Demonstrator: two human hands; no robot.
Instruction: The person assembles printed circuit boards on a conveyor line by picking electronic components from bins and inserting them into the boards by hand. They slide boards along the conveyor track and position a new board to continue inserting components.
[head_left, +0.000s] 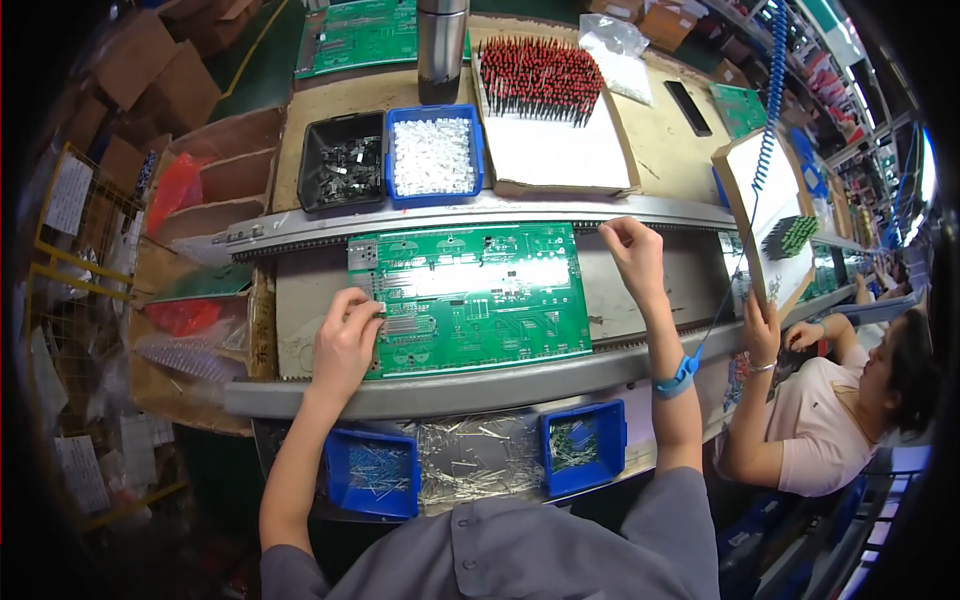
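Blue bins (375,503) of wire-like parts sit nearest, likely for quick reach. Beyond, the green circuit board (500,335) lies flat between metal rails (450,388), presumably keeping it straight; it looks glossy, sparsely populated. The left hand (345,335) bunches its fingers at the board's left edge, its grip unclear; the right hand (637,258), pinched closed, hovers past the right edge, any contents indiscernible.
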